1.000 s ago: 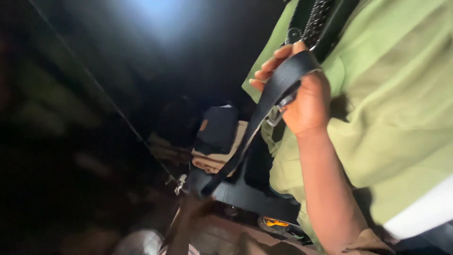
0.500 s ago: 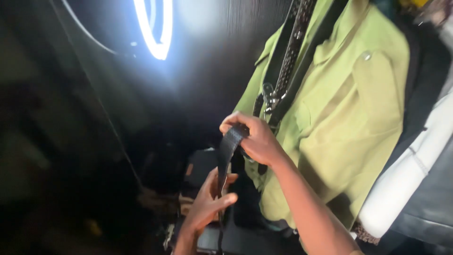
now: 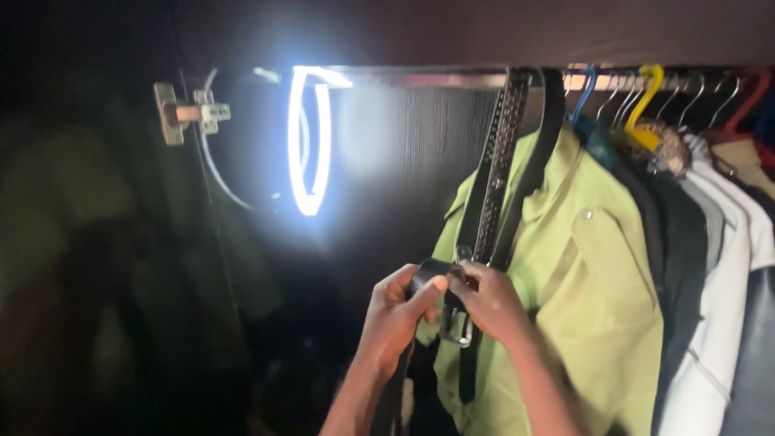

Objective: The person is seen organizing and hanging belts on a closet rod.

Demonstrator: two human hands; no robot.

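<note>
Inside a dark wardrobe, my left hand (image 3: 395,315) and my right hand (image 3: 488,303) meet on a black belt (image 3: 432,270), both gripping a bent loop of it. A metal buckle (image 3: 456,327) hangs just below my right hand. Two more belts, one studded (image 3: 494,178) and one plain black (image 3: 537,153), hang from the rail (image 3: 420,79) right above my hands. Behind them hangs a green shirt (image 3: 589,299).
A bright ring light (image 3: 308,145) glows at the back left of the wardrobe, beside a door hinge (image 3: 182,113). Further garments on blue, yellow and red hangers (image 3: 646,93) fill the rail to the right, among them a white one (image 3: 722,323).
The view has tilted up from the wardrobe's lower part to the rail. My left hand has risen to join the right on the belt, and both hands now sit higher.
</note>
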